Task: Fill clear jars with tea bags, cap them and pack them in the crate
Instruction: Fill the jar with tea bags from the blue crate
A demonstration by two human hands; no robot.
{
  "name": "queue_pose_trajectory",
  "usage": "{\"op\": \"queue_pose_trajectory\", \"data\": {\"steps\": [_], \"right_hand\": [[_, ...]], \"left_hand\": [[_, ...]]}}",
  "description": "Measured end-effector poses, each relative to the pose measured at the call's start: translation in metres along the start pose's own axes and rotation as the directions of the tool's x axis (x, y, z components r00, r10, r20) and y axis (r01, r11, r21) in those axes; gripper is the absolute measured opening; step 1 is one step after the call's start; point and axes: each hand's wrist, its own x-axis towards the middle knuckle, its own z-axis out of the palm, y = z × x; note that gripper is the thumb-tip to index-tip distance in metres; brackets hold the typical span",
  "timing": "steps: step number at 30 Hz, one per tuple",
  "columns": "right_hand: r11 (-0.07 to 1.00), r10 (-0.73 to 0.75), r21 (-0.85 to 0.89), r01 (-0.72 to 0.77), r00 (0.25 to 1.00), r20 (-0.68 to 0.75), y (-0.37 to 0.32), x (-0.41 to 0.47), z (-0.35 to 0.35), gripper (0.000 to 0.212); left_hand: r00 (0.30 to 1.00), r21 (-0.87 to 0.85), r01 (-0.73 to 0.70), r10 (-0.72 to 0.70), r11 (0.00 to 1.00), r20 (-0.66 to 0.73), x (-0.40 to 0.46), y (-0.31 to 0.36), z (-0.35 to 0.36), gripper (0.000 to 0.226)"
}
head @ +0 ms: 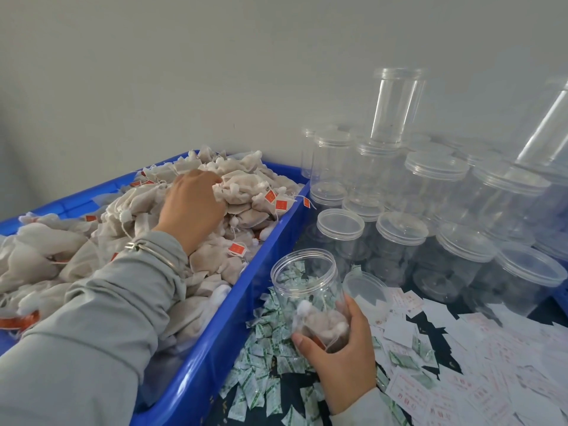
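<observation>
We see the left hand (192,204) reaching into the blue crate (215,342). Its fingers are bent down into the pile of tea bags (239,192) and curl around some of them. The left arm stretches across the crate in a gray sleeve (92,318), and a silver bangle (153,250) sits at the wrist.

The right hand (341,355) holds the open jar (310,296), just beside the crate on its right. The fingers and thumb wrap around the bottom part of the jar. The jar tips a little toward the crate and its mouth is open at the top. We see a few tea bags at the bottom of it. A clear lid (365,287) stands on its edge behind the jar, next to the right hand's fingers. We cannot tell if the hand holds the lid too.

Small green and white packets (261,373) lie beside the crate, under the jar. White paper slips (461,379) are spread out farther from the crate. Many capped jars (436,192) with nothing in them stand past the crate's far right corner, by the wall (215,72).
</observation>
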Motion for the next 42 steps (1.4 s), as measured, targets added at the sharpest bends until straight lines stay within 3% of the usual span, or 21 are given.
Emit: {"op": "queue_pose_trajectory", "data": {"steps": [5, 11, 16, 20, 24, 28, 30, 37, 42], "right_hand": [[1.0, 0.005, -0.007, -0.005, 1.0, 0.008, 0.002, 0.001, 0.0, 0.085], [1.0, 0.014, -0.011, -0.014, 1.0, 0.012, 0.001, 0.001, -0.001, 0.086], [1.0, 0.022, -0.006, -0.022, 1.0, 0.02, 0.002, 0.001, -0.001, 0.084], [1.0, 0.019, -0.017, -0.019, 1.0, 0.011, 0.001, 0.002, -0.001, 0.085], [1.0, 0.01, -0.021, -0.01, 1.0, 0.02, 0.001, 0.001, 0.0, 0.084], [1.0, 0.013, -0.014, -0.013, 1.0, 0.017, 0.0, 0.001, 0.0, 0.084], [1.0, 0.018, -0.001, -0.018, 1.0, 0.015, 0.001, 0.002, 0.0, 0.084], [1.0, 0.016, -0.008, -0.016, 1.0, 0.0, 0.0, 0.001, 0.001, 0.084], [1.0, 0.012, 0.0, -0.012, 1.0, 0.003, 0.0, 0.002, 0.0, 0.084]], "left_hand": [[0.981, 0.316, -0.031, -0.033, 0.948, 0.193, 0.0, -0.011, -0.004, 0.026], [0.985, 0.33, -0.001, -0.057, 0.944, 0.166, 0.001, -0.008, -0.003, 0.023], [0.997, 0.1, 0.047, -0.052, 0.994, 0.052, 0.003, -0.003, -0.003, 0.017], [0.997, -0.225, 0.056, -0.067, 0.973, -0.043, 0.002, 0.014, -0.009, 0.009], [0.998, -0.563, 0.058, -0.036, 0.825, 0.05, -0.007, 0.029, -0.014, 0.018], [0.956, -0.76, 0.123, 0.131, 0.638, 0.264, -0.018, 0.041, -0.012, 0.02], [0.899, -0.776, 0.176, 0.222, 0.606, 0.377, -0.025, 0.045, -0.009, 0.02], [0.737, -0.616, 0.047, 0.389, 0.787, 0.553, -0.039, 0.053, -0.003, 0.026], [0.693, -0.585, 0.013, 0.415, 0.811, 0.59, -0.042, 0.054, 0.002, 0.018]]}}
